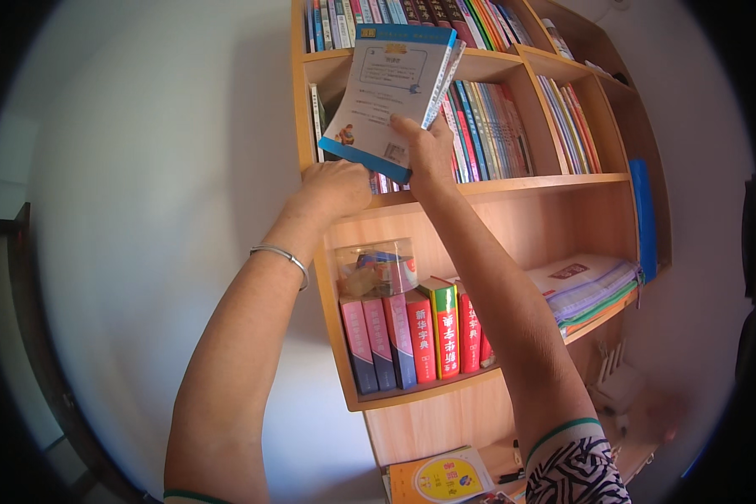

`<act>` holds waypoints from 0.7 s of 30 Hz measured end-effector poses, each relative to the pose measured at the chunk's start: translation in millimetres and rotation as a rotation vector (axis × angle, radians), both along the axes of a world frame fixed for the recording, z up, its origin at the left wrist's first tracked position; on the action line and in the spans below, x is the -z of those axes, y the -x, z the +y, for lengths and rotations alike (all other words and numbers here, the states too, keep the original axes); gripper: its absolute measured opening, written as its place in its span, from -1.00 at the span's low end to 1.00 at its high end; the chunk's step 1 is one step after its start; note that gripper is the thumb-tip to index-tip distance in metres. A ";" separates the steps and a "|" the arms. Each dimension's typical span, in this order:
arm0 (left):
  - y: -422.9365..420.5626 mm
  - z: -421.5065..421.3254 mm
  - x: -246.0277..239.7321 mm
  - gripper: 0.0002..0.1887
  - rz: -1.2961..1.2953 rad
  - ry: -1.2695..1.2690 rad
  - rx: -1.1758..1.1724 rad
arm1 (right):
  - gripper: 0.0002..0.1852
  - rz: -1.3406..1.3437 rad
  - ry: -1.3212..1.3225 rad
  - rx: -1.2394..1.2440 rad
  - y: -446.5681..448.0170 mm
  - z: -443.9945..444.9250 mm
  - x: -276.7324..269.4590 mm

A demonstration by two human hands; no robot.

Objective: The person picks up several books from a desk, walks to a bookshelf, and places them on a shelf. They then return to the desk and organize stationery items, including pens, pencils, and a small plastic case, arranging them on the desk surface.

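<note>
My right hand [429, 148] grips a paperback book [384, 94] with a white and blue back cover, thumb across its lower part. Behind it a second book [448, 72] shows its edge, seemingly in the same grip. The pair is tilted in front of the upper middle compartment of a wooden bookshelf [485, 186]. My left hand [337, 186], with a silver bangle [281, 253] on the wrist, is at that compartment's front edge, just below the held book. Its fingers are curled and hidden, so whether they hold anything does not show. A slim upright book [317, 120] stands at the compartment's left end.
Rows of upright books [491, 129] fill much of the compartment. Below stand thick dictionaries [421, 340] with a clear plastic tub [378, 268] on top. Zip document bags [589, 286] lie stacked at right. An orange workbook [438, 477] lies at the bottom. A white wall [157, 157] flanks the shelf.
</note>
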State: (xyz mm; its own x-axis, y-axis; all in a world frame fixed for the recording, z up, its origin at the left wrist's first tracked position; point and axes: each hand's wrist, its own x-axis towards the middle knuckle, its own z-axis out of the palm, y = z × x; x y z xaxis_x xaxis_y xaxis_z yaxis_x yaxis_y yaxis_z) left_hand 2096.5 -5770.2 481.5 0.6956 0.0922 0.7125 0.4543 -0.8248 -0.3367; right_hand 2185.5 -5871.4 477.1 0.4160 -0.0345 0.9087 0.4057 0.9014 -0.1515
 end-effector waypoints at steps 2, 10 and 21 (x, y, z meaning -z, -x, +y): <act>2.7 -0.5 2.8 -0.61 -0.026 -0.014 0.034 | -0.61 0.006 0.009 0.010 -3.3 0.5 0.8; 26.8 -8.7 4.8 -0.75 -0.113 0.070 0.350 | -0.62 0.059 0.079 0.133 -5.4 1.9 1.6; 13.5 -13.6 21.8 -0.83 -0.301 -0.086 0.210 | -0.62 -0.117 0.137 0.640 5.2 -14.4 5.6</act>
